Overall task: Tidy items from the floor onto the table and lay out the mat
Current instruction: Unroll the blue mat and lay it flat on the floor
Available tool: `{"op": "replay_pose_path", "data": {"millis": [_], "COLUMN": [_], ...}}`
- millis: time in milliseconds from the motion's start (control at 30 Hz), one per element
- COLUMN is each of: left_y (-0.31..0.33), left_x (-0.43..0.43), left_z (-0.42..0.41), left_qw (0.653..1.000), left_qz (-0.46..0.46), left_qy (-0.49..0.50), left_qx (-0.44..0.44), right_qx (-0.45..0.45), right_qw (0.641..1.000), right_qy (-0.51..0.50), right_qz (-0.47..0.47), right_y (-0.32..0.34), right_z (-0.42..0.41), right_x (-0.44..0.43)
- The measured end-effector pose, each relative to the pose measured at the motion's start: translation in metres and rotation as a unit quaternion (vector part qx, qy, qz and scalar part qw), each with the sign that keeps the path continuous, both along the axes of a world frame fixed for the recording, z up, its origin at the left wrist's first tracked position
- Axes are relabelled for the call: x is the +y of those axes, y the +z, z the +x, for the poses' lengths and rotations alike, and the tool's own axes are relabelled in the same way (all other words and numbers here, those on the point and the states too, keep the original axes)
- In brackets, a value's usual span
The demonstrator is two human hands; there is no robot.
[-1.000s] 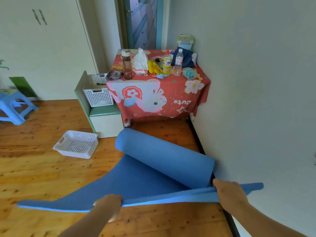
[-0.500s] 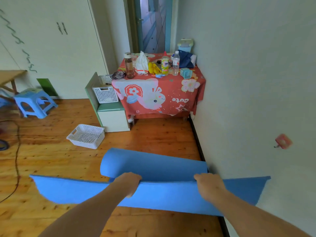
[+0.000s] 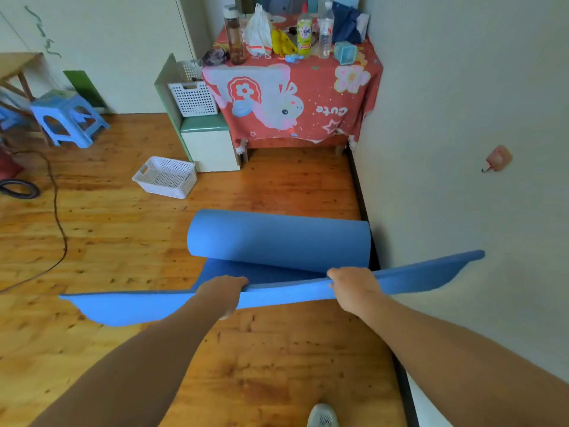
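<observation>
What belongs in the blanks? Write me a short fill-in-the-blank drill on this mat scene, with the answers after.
1. Both the left hand and the right hand grip the free edge of the ____ mat.
2. The far part of the mat is still ____ up.
3. A white basket sits on the ____.

Answers: blue; rolled; floor

Soft, even daylight was recorded; shadows were faint. Wide-angle bending was seen at the edges. The blue mat's raised edge was slightly motion-blurred.
</observation>
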State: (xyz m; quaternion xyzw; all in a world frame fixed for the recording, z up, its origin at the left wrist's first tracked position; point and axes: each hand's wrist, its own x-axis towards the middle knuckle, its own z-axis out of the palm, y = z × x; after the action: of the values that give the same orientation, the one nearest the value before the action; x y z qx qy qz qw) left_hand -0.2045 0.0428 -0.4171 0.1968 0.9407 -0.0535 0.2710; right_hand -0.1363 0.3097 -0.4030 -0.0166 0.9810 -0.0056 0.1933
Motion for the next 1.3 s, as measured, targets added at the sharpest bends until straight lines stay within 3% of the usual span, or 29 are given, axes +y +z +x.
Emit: {"op": "replay_pose_path", "data": {"millis": [300, 400, 500, 633, 733, 833, 967, 1100, 1300], "left_y": [-0.022, 0.001, 0.073, 0.206, 0.264, 0.247, 0.145, 0.080, 0.072], "left_x": [-0.056, -0.047, -0.021, 0.002, -0.004, -0.014, -0.041, -0.062, -0.074], "left_z": [0.047, 0.035, -0.010, -0.053, -0.048, -0.022, 0.038, 0.081, 0.148], "left_qw": [1.000, 0.998, 0.991, 0.949, 0.915, 0.918, 0.959, 0.985, 0.986], "left_qz": [0.009, 0.043, 0.078, 0.068, 0.122, 0.114, 0.111, 0.090, 0.063], "left_qy": [0.019, 0.036, 0.034, 0.008, 0.011, -0.011, -0.025, -0.023, -0.019], "left_qx": [0.000, 0.011, 0.107, 0.306, 0.385, 0.380, 0.258, 0.145, 0.153], "right_qx": [0.020, 0.059, 0.182, 0.381, 0.444, 0.418, 0.269, 0.172, 0.133], "right_qw": [1.000, 0.997, 0.979, 0.919, 0.891, 0.905, 0.958, 0.979, 0.987], "right_qy": [-0.017, -0.048, -0.088, -0.097, -0.090, -0.081, -0.090, -0.107, -0.086], "right_qz": [0.013, 0.006, -0.014, -0.017, -0.011, -0.012, -0.032, -0.016, 0.000], "right_y": [-0.023, -0.007, 0.050, 0.168, 0.225, 0.208, 0.112, 0.068, 0.067], "right_z": [0.057, 0.048, 0.006, -0.036, -0.030, -0.001, 0.071, 0.121, 0.177], "right_x": [-0.026, -0.017, 0.006, 0.025, 0.025, 0.017, -0.011, -0.032, -0.040]}}
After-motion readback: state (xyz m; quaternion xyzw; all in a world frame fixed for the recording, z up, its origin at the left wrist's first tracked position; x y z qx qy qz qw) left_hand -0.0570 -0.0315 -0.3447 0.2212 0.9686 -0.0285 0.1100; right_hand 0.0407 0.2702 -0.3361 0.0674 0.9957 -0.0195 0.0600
